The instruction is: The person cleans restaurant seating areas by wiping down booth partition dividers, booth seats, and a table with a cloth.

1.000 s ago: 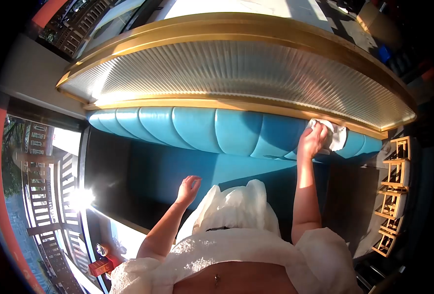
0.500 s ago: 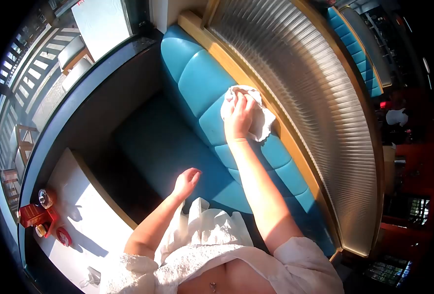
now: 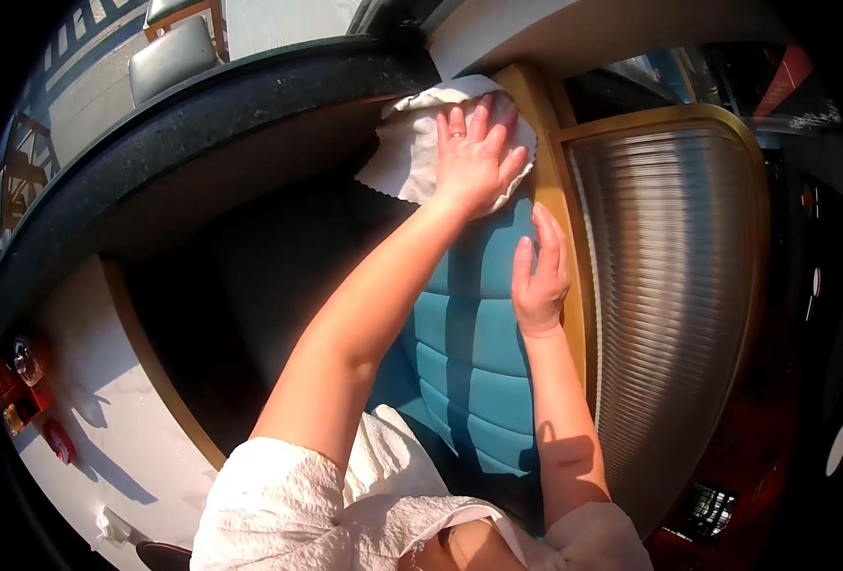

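A white cloth (image 3: 407, 152) is spread over the top end of the teal padded seat back (image 3: 474, 352). My left hand (image 3: 476, 157) lies flat on it, fingers spread, with a ring on one finger. Part of the cloth folds up beyond the fingertips, against the dark window ledge. Lower and to the right, my right hand (image 3: 542, 281) is open and holds nothing. Its fingers point up along the border between the padding and the wooden rail (image 3: 581, 314); whether they touch it I cannot tell.
A ribbed glass partition (image 3: 674, 285) in a wooden frame rises on the right. The dark stone ledge (image 3: 250, 105) curves along the window. At lower left, a white table (image 3: 107, 419) bears a red caddy (image 3: 26, 400) and a red round item (image 3: 59, 441).
The cloth has gone from under my right hand to under my left, at the far end of the seat back. My right hand has come off it. The view has shifted towards the window corner.
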The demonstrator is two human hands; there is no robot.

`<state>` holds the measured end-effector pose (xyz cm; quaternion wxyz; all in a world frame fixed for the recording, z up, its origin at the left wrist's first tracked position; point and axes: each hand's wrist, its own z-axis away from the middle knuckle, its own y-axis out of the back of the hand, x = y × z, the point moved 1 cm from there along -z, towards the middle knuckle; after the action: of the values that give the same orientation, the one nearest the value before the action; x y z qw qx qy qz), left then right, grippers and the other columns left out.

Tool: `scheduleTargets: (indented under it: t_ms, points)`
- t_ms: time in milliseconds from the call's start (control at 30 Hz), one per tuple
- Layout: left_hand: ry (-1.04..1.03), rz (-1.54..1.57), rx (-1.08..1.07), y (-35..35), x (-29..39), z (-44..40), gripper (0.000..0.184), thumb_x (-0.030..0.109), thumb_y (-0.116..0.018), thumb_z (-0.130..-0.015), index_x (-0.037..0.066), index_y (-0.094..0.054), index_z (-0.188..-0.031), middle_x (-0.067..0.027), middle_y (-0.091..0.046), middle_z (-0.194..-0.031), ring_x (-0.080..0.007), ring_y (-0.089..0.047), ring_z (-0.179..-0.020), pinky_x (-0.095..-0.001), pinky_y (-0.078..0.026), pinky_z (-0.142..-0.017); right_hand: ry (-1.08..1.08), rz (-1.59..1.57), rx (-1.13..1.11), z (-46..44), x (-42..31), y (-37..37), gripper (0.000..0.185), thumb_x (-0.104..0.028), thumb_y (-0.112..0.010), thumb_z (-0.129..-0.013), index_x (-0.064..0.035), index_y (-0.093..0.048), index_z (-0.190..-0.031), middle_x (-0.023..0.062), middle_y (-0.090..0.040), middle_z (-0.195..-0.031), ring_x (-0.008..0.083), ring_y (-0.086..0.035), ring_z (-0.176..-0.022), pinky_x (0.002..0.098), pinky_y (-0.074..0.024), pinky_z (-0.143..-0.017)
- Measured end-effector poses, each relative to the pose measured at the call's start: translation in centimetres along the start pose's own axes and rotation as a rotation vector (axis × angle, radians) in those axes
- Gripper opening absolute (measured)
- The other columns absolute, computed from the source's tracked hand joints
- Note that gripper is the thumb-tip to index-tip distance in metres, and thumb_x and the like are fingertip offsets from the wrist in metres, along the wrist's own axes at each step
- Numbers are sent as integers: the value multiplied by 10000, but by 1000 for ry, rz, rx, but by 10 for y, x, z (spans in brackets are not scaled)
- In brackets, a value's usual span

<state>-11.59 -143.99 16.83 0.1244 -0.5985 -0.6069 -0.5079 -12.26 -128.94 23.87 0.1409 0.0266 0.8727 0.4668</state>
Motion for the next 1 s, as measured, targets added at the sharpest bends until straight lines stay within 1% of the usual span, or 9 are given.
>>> scheduleTargets:
  t_ms: [200, 333, 433, 533, 600, 767, 867, 900, 1000]
  points:
    - [152, 83, 353, -20, -14, 8, 499, 292, -514, -806, 132, -451, -1274, -171, -385, -1313, -418, -327, -1171, -539, -220, -1000, -30, 101, -300, 60, 25, 34, 401, -3, -528, -791, 18, -500, -1190, 209, -487, -1241, 352, -502, -1120, 387, -426, -930]
    - [503, 392, 344, -72, -103, 79, 488, 237, -351, -928, 7, -294, -1355, -156, -356, -1359, -271, -353, -1238, -319, -275, -1013, 12, 102, -300, 57, 30, 46, 328, -19, -495, -817, 36, -521, -1140, 230, -487, -1233, 370, -497, -1124, 419, -427, -929]
    - [1207, 1330, -349, -81, -218, 136, 504, 287, -290, -952, 35, -234, -1385, -131, -285, -1416, -251, -290, -1277, -319, -234, -1036, 1, 220, -372, 52, 25, 57, 332, -29, -488, -822, 34, -500, -1148, 247, -460, -1246, 387, -478, -1135, 432, -414, -941]
    - [1117, 1462, 113, -109, -221, 163, 626, 444, -300, -945, 92, -105, -1425, -59, -189, -1457, -213, -217, -1312, -309, -174, -1063, -19, 214, -414, 50, 34, 59, 359, -47, -491, -814, 23, -466, -1165, 272, -423, -1258, 407, -453, -1146, 450, -394, -955]
    - [1090, 1527, 238, -139, -228, 179, 673, 496, -304, -942, 112, -62, -1438, -35, -157, -1471, -200, -193, -1324, -306, -154, -1072, 8, 261, -447, 59, 30, 62, 379, -58, -482, -801, 16, -441, -1171, 289, -394, -1268, 426, -438, -1146, 471, -380, -959]
    - [1517, 781, 454, -182, -272, 221, 700, 527, -326, -919, 111, -101, -1434, -22, -154, -1468, -219, -204, -1319, -308, -175, -1064, 3, 216, -432, 61, 32, 62, 375, -57, -462, -812, 9, -430, -1180, 269, -363, -1295, 416, -405, -1180, 461, -355, -981]
    - [1204, 1325, 410, -127, -146, 188, 613, 371, -337, -930, 67, -139, -1424, -120, -165, -1469, -243, -162, -1346, -336, -116, -1083, 27, 250, -425, 58, 31, 55, 346, -82, -468, -845, 4, -434, -1178, 259, -368, -1295, 404, -409, -1182, 451, -356, -981]
    - [891, 769, 349, -129, -113, 190, 581, 327, -319, -925, 10, -186, -1394, -186, -170, -1451, -307, -158, -1340, -401, -111, -1084, 21, 229, -398, 57, 31, 52, 322, -102, -455, -874, 2, -441, -1179, 250, -375, -1294, 386, -412, -1185, 438, -356, -982]
    - [602, 544, 150, -41, 13, 154, 525, 268, -419, -858, -123, -355, -1202, -340, -238, -1321, -524, -109, -1278, -565, -51, -1048, 15, 231, -383, 53, 29, 48, 316, -91, -425, -883, 2, -443, -1184, 248, -382, -1290, 378, -414, -1186, 434, -357, -980]
